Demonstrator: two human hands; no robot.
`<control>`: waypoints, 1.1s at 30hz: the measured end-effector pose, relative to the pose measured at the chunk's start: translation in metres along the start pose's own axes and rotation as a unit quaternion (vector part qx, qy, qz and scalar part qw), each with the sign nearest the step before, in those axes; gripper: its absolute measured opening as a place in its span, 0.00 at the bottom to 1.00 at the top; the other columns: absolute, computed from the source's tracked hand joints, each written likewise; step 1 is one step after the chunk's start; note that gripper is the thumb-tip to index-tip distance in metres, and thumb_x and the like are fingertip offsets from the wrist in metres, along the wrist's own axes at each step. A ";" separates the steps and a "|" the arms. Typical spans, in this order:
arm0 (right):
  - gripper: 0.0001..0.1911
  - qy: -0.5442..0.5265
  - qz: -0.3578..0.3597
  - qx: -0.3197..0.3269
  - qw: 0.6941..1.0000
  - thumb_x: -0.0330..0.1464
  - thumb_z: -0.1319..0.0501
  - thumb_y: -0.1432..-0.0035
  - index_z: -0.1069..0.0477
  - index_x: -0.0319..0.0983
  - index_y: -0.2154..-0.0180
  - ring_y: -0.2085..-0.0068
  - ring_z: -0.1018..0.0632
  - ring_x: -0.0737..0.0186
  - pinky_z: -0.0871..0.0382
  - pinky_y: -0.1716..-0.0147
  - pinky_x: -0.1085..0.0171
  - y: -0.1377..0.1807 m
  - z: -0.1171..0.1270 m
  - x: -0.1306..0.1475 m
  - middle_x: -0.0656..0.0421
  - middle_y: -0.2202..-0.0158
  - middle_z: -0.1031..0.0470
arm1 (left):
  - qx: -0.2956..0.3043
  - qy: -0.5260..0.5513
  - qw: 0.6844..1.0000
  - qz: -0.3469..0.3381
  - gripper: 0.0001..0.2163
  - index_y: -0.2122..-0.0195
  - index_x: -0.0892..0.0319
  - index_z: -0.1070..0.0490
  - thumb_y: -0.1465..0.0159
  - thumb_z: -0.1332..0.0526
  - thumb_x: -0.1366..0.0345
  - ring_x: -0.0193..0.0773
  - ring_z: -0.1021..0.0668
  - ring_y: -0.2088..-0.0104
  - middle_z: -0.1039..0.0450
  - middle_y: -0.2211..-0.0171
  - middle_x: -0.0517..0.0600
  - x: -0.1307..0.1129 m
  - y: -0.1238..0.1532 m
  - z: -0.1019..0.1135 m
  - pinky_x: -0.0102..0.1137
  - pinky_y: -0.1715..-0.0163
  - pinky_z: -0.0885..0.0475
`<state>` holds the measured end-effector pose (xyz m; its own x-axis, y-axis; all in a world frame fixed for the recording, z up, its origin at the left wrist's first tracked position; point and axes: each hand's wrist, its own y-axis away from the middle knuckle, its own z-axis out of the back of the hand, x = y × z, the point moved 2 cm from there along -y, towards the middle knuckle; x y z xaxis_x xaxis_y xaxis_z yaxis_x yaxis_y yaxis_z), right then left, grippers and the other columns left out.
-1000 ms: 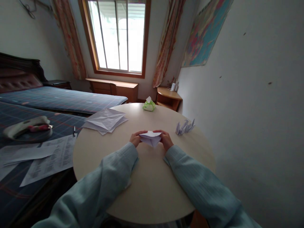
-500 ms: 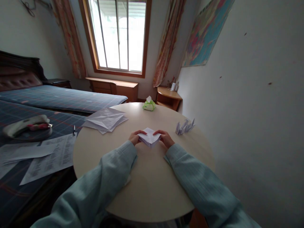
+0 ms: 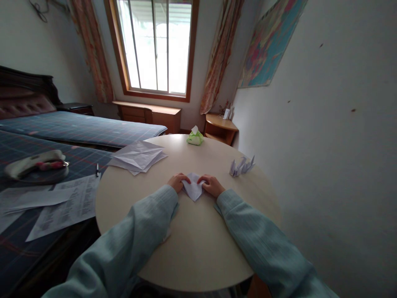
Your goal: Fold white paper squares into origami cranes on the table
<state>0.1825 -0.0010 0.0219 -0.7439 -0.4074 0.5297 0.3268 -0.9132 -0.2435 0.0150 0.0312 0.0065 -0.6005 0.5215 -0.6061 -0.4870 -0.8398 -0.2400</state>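
White kite-shaped paper (image 3: 194, 192): folding seemingly incomplete. Left hand (image 3: 176, 182), right hand (image 3: 214, 186): fingers pinching its sides. White pointed paper figures (image 3: 238, 168): apparently finished.

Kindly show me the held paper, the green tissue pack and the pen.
Held paper (image 3: 194, 191), head view: middle of its face.
Green tissue pack (image 3: 194, 140), head view: its front side.
Pen (image 3: 97, 170), head view: its barrel.

Relative to view centre, the window (image 3: 160, 49) is located at 11 o'clock, the wall map (image 3: 271, 46) at 1 o'clock, and the pen (image 3: 97, 170) at 9 o'clock.
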 end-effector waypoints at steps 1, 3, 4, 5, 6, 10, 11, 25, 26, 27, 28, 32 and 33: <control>0.15 0.004 0.002 0.006 1.000 0.24 0.51 0.57 0.29 0.37 0.69 0.68 0.31 0.67 0.39 0.66 0.69 0.000 0.000 0.000 0.59 0.69 0.31 | 0.002 -0.005 1.000 -0.003 0.22 0.70 0.58 0.27 0.59 0.54 0.82 0.33 0.30 0.64 0.32 0.68 0.49 0.001 0.000 0.000 0.26 0.58 0.37; 0.13 0.011 0.004 0.019 1.000 0.27 0.51 0.53 0.29 0.37 0.68 0.68 0.32 0.67 0.40 0.66 0.69 -0.001 0.001 -0.001 0.59 0.69 0.32 | 0.006 -0.018 1.000 -0.005 0.21 0.68 0.57 0.27 0.57 0.53 0.81 0.33 0.30 0.63 0.32 0.67 0.48 0.003 -0.001 -0.002 0.27 0.56 0.38; 0.13 0.015 0.001 0.021 1.000 0.29 0.52 0.51 0.29 0.37 0.68 0.68 0.32 0.68 0.40 0.66 0.69 -0.001 0.001 -0.002 0.59 0.69 0.32 | 0.008 -0.027 1.000 -0.006 0.21 0.68 0.56 0.27 0.56 0.53 0.81 0.34 0.31 0.62 0.33 0.66 0.48 0.004 -0.001 -0.002 0.28 0.55 0.38; 0.15 0.019 -0.004 0.019 1.000 0.30 0.53 0.48 0.29 0.37 0.69 0.69 0.32 0.68 0.40 0.66 0.69 -0.002 0.001 -0.003 0.59 0.69 0.32 | 0.010 -0.039 0.999 -0.006 0.20 0.67 0.55 0.27 0.55 0.52 0.80 0.34 0.31 0.61 0.33 0.65 0.48 0.004 0.000 -0.002 0.29 0.55 0.39; 0.17 0.023 -0.011 0.012 1.000 0.32 0.55 0.46 0.29 0.37 0.69 0.69 0.31 0.69 0.40 0.66 0.69 -0.002 0.001 -0.005 0.58 0.70 0.33 | 0.011 -0.053 0.999 -0.005 0.20 0.67 0.54 0.27 0.54 0.52 0.79 0.35 0.32 0.59 0.33 0.64 0.48 0.004 0.000 -0.003 0.30 0.54 0.40; 0.18 0.055 -0.042 -0.018 0.997 0.35 0.55 0.44 0.29 0.37 0.70 0.70 0.31 0.69 0.40 0.66 0.69 -0.004 -0.002 -0.011 0.58 0.71 0.33 | 0.018 -0.095 0.995 0.020 0.21 0.65 0.50 0.28 0.52 0.51 0.79 0.38 0.35 0.53 0.40 0.52 0.46 0.000 0.003 0.000 0.34 0.51 0.43; 0.15 0.066 -0.044 -0.024 0.997 0.35 0.52 0.46 0.29 0.37 0.70 0.69 0.31 0.68 0.40 0.65 0.69 -0.004 -0.003 -0.013 0.58 0.71 0.33 | 0.021 -0.101 0.994 0.025 0.20 0.64 0.50 0.29 0.52 0.51 0.78 0.39 0.36 0.52 0.41 0.50 0.45 -0.002 0.004 0.000 0.34 0.50 0.44; 0.21 0.141 0.014 0.062 0.988 0.28 0.54 0.46 0.45 0.44 0.49 0.45 0.44 0.61 0.51 0.49 0.52 0.000 -0.017 0.002 0.59 0.46 0.44 | 0.027 -0.137 0.989 -0.046 0.17 0.54 0.59 0.41 0.45 0.53 0.71 0.37 0.38 0.48 0.41 0.49 0.53 -0.022 0.012 -0.020 0.36 0.49 0.44; 0.22 0.138 0.017 0.070 0.988 0.29 0.54 0.46 0.46 0.44 0.48 0.44 0.45 0.61 0.51 0.49 0.52 0.000 -0.017 0.002 0.58 0.45 0.45 | 0.035 -0.139 0.989 -0.039 0.18 0.52 0.59 0.43 0.45 0.53 0.71 0.37 0.40 0.47 0.43 0.47 0.53 -0.022 0.012 -0.020 0.37 0.48 0.46; 0.22 0.136 0.018 0.078 0.988 0.30 0.53 0.46 0.47 0.43 0.48 0.44 0.46 0.61 0.52 0.48 0.52 0.000 -0.017 0.003 0.58 0.45 0.46 | 0.042 -0.143 0.988 -0.030 0.20 0.50 0.59 0.45 0.45 0.53 0.70 0.37 0.42 0.46 0.45 0.46 0.53 -0.021 0.012 -0.020 0.38 0.48 0.47; 0.23 0.133 0.019 0.087 0.987 0.31 0.53 0.46 0.48 0.42 0.47 0.44 0.47 0.61 0.53 0.48 0.52 0.000 -0.017 0.002 0.58 0.44 0.47 | 0.048 -0.148 0.988 -0.021 0.21 0.49 0.59 0.46 0.45 0.54 0.70 0.37 0.44 0.45 0.47 0.45 0.53 -0.020 0.012 -0.021 0.38 0.48 0.48; 0.25 0.125 0.018 0.119 0.985 0.32 0.53 0.46 0.52 0.40 0.46 0.43 0.50 0.61 0.56 0.48 0.50 -0.001 -0.016 0.001 0.57 0.43 0.51 | 0.052 -0.160 0.986 -0.001 0.22 0.47 0.60 0.48 0.45 0.54 0.69 0.36 0.46 0.44 0.51 0.44 0.51 -0.018 0.011 -0.020 0.38 0.47 0.50; 0.25 0.122 0.018 0.123 0.985 0.33 0.53 0.46 0.53 0.40 0.45 0.42 0.50 0.61 0.57 0.48 0.50 -0.001 -0.017 0.001 0.57 0.43 0.52 | 0.048 -0.161 0.986 0.004 0.22 0.47 0.60 0.49 0.45 0.54 0.68 0.36 0.46 0.44 0.51 0.44 0.51 -0.018 0.011 -0.020 0.38 0.47 0.50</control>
<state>0.1715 -0.0002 0.0094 -0.8368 -0.4538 0.3063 0.4656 -0.8842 -0.0380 0.0335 0.0099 -0.0004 -0.7671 0.5492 -0.3315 -0.5302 -0.8337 -0.1543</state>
